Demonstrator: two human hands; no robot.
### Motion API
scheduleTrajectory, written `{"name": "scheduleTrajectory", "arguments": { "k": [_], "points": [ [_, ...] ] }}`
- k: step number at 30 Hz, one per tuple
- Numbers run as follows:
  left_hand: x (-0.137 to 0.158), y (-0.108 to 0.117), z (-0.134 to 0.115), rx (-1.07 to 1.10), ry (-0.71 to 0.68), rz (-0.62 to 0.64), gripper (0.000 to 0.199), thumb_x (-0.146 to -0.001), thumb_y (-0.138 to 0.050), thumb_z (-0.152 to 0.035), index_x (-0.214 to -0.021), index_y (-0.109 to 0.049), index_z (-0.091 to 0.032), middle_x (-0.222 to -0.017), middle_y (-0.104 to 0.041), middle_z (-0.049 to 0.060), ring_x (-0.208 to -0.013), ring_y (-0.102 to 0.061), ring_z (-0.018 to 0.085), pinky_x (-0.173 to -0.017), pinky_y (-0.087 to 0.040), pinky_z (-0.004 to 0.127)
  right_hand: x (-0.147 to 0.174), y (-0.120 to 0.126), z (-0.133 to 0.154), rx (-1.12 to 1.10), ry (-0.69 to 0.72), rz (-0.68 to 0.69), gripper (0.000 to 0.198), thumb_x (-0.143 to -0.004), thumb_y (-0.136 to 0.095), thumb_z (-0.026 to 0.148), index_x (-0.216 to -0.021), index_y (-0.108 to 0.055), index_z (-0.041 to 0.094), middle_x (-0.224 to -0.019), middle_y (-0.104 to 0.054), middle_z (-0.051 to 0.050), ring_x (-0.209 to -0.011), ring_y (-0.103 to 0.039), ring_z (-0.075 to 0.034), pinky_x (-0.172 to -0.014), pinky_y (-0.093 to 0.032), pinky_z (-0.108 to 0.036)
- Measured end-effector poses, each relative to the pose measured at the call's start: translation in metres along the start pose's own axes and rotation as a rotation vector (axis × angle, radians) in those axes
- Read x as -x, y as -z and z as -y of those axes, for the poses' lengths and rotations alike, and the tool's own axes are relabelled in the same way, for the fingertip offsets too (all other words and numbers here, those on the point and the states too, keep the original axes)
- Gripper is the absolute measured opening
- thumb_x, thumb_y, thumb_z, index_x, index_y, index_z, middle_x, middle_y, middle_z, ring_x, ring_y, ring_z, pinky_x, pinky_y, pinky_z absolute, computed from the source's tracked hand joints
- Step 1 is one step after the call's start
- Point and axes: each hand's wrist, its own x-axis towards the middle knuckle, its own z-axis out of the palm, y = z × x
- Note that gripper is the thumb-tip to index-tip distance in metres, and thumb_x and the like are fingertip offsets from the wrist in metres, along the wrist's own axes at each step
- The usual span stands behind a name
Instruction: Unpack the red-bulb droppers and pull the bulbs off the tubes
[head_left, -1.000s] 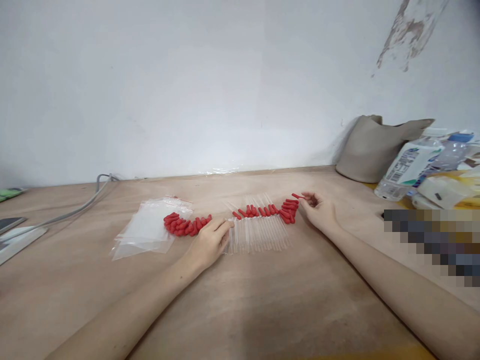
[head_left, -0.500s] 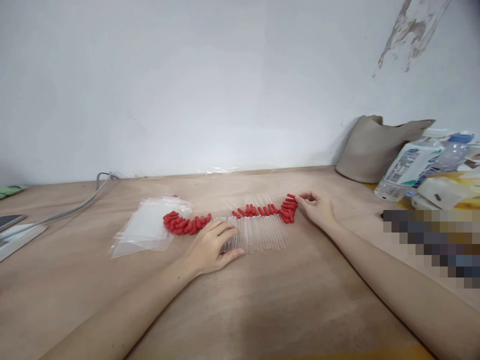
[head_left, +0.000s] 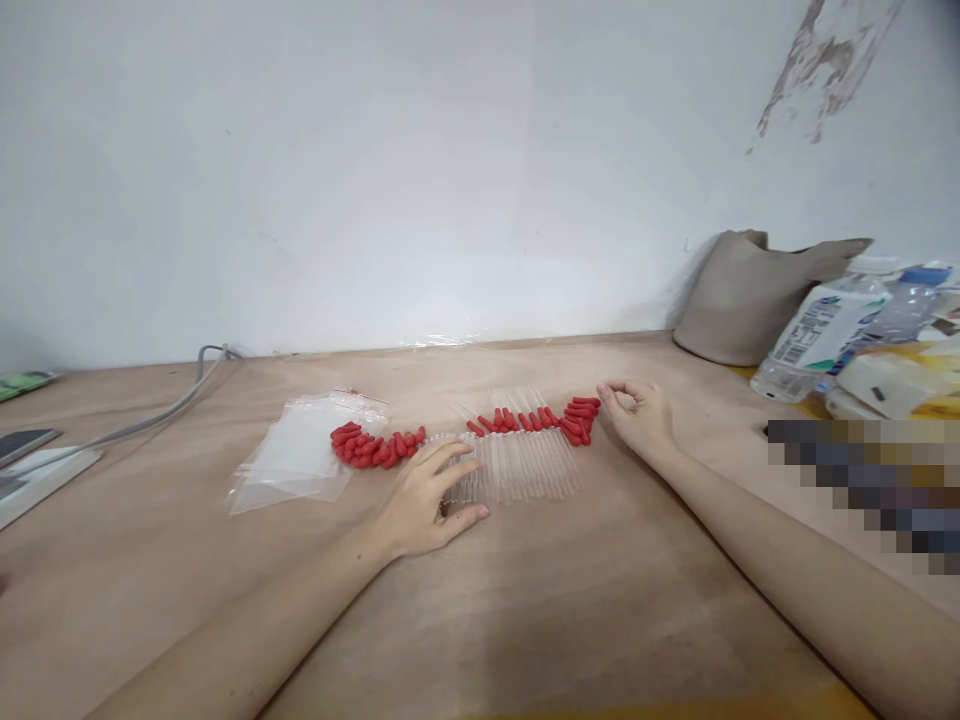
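Note:
A row of thin clear tubes (head_left: 529,470) lies side by side on the table. My left hand (head_left: 431,495) rests over the left end of this row, fingers spread and thumb apart. Small red rubber bulbs lie in a curved pile (head_left: 375,447) to the left of that hand. More red bulbs (head_left: 521,420) lie along the tubes' far ends, and a fanned group (head_left: 581,420) sits at the right end. Just right of that group is my right hand (head_left: 637,415), thumb and forefinger tips drawn together, with nothing visible in them.
Clear zip bags (head_left: 289,450) lie stacked at the left. A grey cable (head_left: 161,410) runs to the wall near a phone (head_left: 26,443). At the right stand a grey-brown bag (head_left: 739,300) and plastic bottles (head_left: 821,335). A blurred patch covers the right edge.
A red bulb pinched in my right hand has been let go at the fanned group. That hand has drawn slightly right. My left hand stays over the tubes.

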Motion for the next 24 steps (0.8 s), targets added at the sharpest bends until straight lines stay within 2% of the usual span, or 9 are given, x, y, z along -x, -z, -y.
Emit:
{"name": "scheduleTrajectory", "arguments": {
  "k": [2, 3, 5, 7, 11, 15, 24],
  "points": [
    [0.0, -0.001, 0.001, 0.007, 0.009, 0.011, 0.043, -0.076, -0.059, -0.042, -0.113, -0.054, -0.02, -0.119, -0.052, 0.01, -0.115, -0.044, 0.026, -0.096, -0.038, 0.043, 0.005, -0.001, 0.019, 0.014, 0.103, 0.036, 0.025, -0.078, -0.05, 0.039, -0.076, -0.066, 0.019, -0.083, -0.067, -0.007, -0.085, -0.054, -0.023, -0.082, -0.035, -0.038],
    [0.0, -0.001, 0.001, 0.008, 0.012, 0.012, 0.044, -0.075, -0.059, -0.043, -0.113, -0.054, -0.02, -0.119, -0.052, 0.01, -0.115, -0.044, 0.026, -0.096, -0.038, 0.043, 0.008, -0.003, 0.03, 0.043, 0.202, 0.092, 0.025, -0.079, -0.049, 0.037, -0.076, -0.066, 0.019, -0.083, -0.066, -0.007, -0.085, -0.053, -0.023, -0.081, -0.034, -0.038],
    [-0.001, -0.002, 0.001, 0.006, 0.022, 0.008, 0.046, -0.075, -0.059, -0.046, -0.112, -0.055, -0.02, -0.116, -0.053, 0.01, -0.113, -0.045, 0.026, -0.095, -0.038, 0.043, 0.013, -0.012, 0.054, 0.047, 0.295, 0.183, 0.018, -0.076, -0.055, 0.035, -0.071, -0.066, 0.022, -0.076, -0.066, -0.004, -0.082, -0.053, -0.02, -0.08, -0.032, -0.036],
    [-0.002, -0.002, 0.0, -0.004, 0.035, 0.005, 0.046, -0.075, -0.059, -0.048, -0.11, -0.056, -0.02, -0.114, -0.055, 0.009, -0.112, -0.046, 0.026, -0.094, -0.038, 0.043, 0.017, -0.024, 0.077, 0.092, 0.344, 0.272, 0.017, -0.076, -0.056, 0.035, -0.073, -0.066, 0.023, -0.074, -0.065, -0.003, -0.08, -0.052, -0.02, -0.078, -0.029, -0.035],
    [-0.004, -0.003, -0.002, -0.045, 0.05, -0.002, 0.047, -0.074, -0.058, -0.052, -0.109, -0.056, -0.019, -0.112, -0.056, 0.009, -0.111, -0.046, 0.026, -0.094, -0.037, 0.045, 0.017, -0.052, 0.106, 0.221, 0.308, 0.366, 0.026, -0.074, -0.056, 0.046, -0.076, -0.065, 0.021, -0.077, -0.064, -0.004, -0.083, -0.052, -0.021, -0.074, -0.027, -0.034],
    [-0.005, -0.003, -0.003, -0.073, 0.057, -0.028, 0.05, -0.073, -0.058, -0.054, -0.109, -0.056, -0.02, -0.112, -0.056, 0.009, -0.109, -0.047, 0.027, -0.092, -0.037, 0.045, 0.017, -0.065, 0.113, 0.315, 0.283, 0.405, 0.03, -0.073, -0.055, 0.049, -0.067, -0.063, 0.02, -0.075, -0.063, -0.005, -0.081, -0.052, -0.021, -0.071, -0.025, -0.034],
    [-0.005, -0.002, -0.005, -0.051, 0.049, -0.04, 0.043, -0.077, -0.056, -0.048, -0.109, -0.055, -0.02, -0.112, -0.055, 0.01, -0.109, -0.047, 0.026, -0.092, -0.037, 0.044, 0.02, -0.064, 0.113, 0.371, 0.328, 0.399, 0.026, -0.081, -0.046, 0.029, -0.065, -0.064, 0.02, -0.075, -0.066, -0.004, -0.075, -0.054, -0.017, -0.072, -0.023, -0.034]
  ]
}}
